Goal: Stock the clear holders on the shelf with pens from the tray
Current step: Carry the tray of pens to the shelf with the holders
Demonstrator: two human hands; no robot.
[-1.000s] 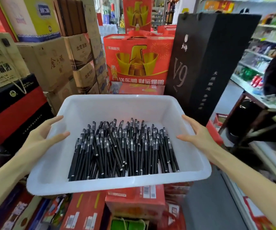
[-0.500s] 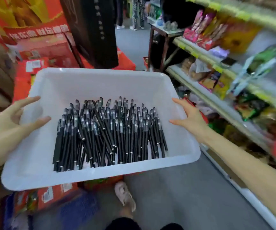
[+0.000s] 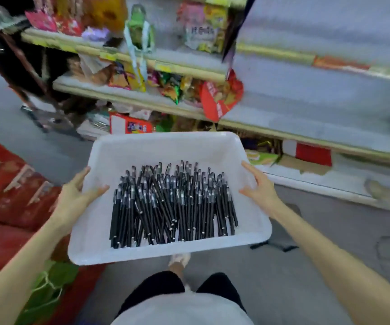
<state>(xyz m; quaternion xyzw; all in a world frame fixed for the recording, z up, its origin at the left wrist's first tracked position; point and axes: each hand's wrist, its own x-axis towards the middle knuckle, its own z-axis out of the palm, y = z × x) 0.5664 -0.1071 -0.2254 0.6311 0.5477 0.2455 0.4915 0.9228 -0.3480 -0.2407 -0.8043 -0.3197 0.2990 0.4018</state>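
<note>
Tray (image 3: 165,257), white plastic, head view: you hold it level in front of your body, above the grey floor (image 3: 318,233) and just short of the shelf (image 3: 306,102). Black pens (image 3: 172,202) with silver-banded caps lie in a loose heap across the bottom of the tray, most of them pointing away from you.

Your left hand (image 3: 76,193) holds the left wall. The thumb is laid inside, the index finger is stretched along the rim outside, and the wall is pinched between them. Your right hand (image 3: 260,188) holds the right wall in the same manner. The other fingers of both hands are hidden below the rim, so I cannot tell how they lie.

The left part of the shelf carries what appear to be snack packets (image 3: 170,87), badly blurred. Red cartons (image 3: 8,191) stand at your left. One shoe (image 3: 179,259) shows below the tray's near rim.
</note>
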